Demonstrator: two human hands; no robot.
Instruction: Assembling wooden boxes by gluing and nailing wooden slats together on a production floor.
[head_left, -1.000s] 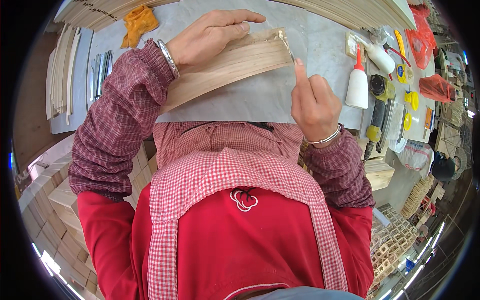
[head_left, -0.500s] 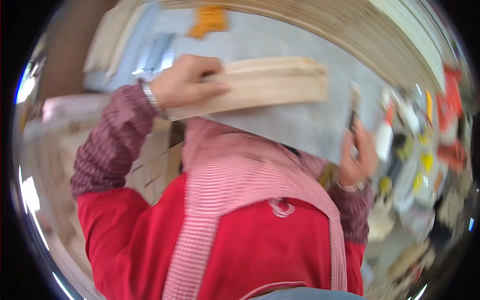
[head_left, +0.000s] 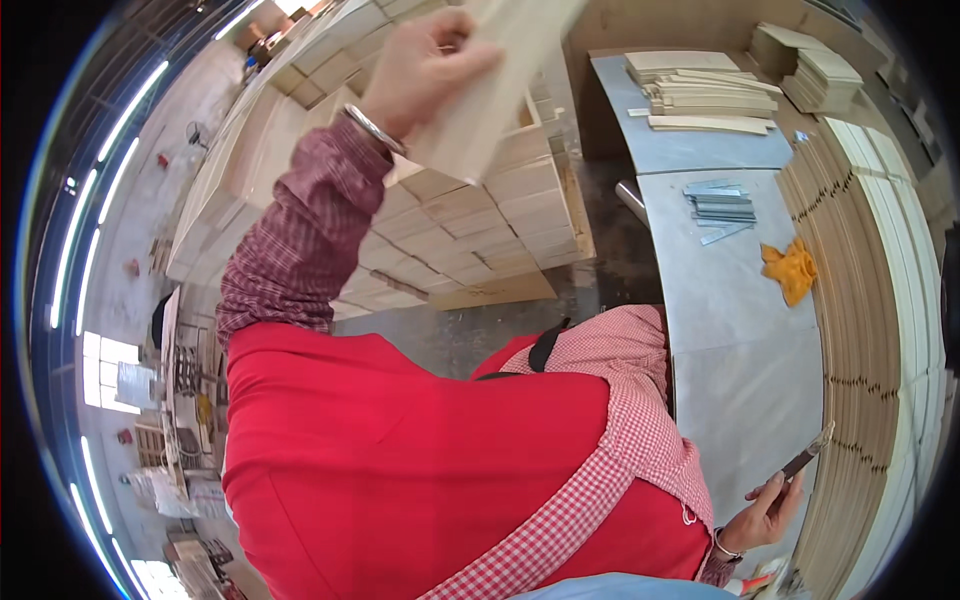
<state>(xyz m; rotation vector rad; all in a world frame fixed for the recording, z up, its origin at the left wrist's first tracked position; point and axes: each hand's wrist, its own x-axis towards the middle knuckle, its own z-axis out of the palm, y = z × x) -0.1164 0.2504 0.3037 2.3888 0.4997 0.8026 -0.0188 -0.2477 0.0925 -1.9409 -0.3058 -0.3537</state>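
My left hand [head_left: 425,68] grips a pale wooden piece [head_left: 500,85] and holds it raised over a stack of wooden boxes [head_left: 450,225]. The top of the piece runs out of the picture. At the lower right, my right hand [head_left: 765,520] is closed around the dark handle of what looks like a putty knife [head_left: 803,458]. The tool's pale, crusted tip points away from me, over the far side of the grey worktable [head_left: 735,385], by the row of stacked boards [head_left: 850,330].
On the table lie an orange cloth [head_left: 790,270], several grey metal strips [head_left: 720,208] and a pile of thin wooden slats [head_left: 705,92]. More wooden pieces [head_left: 808,68] are stacked at the far right corner. The box stack stands on the floor across a gap from the table.
My body has turned left, from facing the table toward the box stack. My left hand has carried the wooden piece from over the table to above the boxes; my right hand still holds the tool.
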